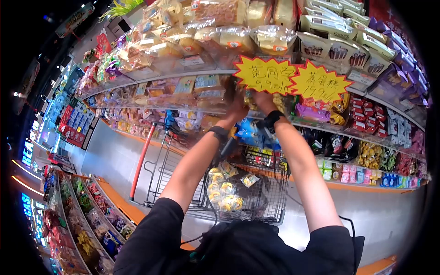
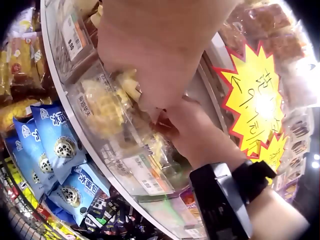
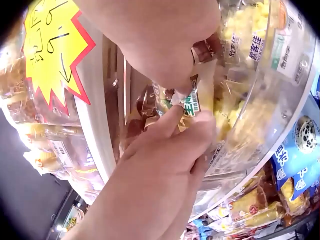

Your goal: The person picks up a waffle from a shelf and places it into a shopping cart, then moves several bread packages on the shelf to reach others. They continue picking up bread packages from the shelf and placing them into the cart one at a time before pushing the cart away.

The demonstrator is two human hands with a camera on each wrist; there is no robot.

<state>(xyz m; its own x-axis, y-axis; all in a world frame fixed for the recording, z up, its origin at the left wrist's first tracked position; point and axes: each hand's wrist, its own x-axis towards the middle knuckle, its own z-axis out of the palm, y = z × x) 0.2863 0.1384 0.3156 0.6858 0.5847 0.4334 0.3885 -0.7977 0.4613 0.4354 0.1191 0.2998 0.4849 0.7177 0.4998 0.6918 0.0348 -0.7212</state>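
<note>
Both hands reach into the second-tier clear shelf bin (image 2: 135, 175), close together. A small snack packet with green lettering and brown patches (image 3: 191, 106) lies between them. In the right wrist view my left hand (image 3: 165, 155) pinches it with thumb and fingers. My right hand (image 3: 155, 40) comes down over the packet's upper side, its fingertips at the wrapper and partly hidden. In the head view the left hand (image 1: 236, 109) and right hand (image 1: 264, 101) are side by side beneath a yellow starburst price sign (image 1: 265, 75). Clear packs of yellow snacks (image 2: 100, 107) fill the bin around them.
A wire shopping cart (image 1: 160, 183) stands below my arms, holding several clear-wrapped yellow packets (image 1: 225, 195). Bagged breads (image 1: 229, 39) crowd the shelf above. Blue snack bags (image 2: 57, 145) hang lower. Another stocked shelf (image 1: 82, 220) runs along the left behind the cart.
</note>
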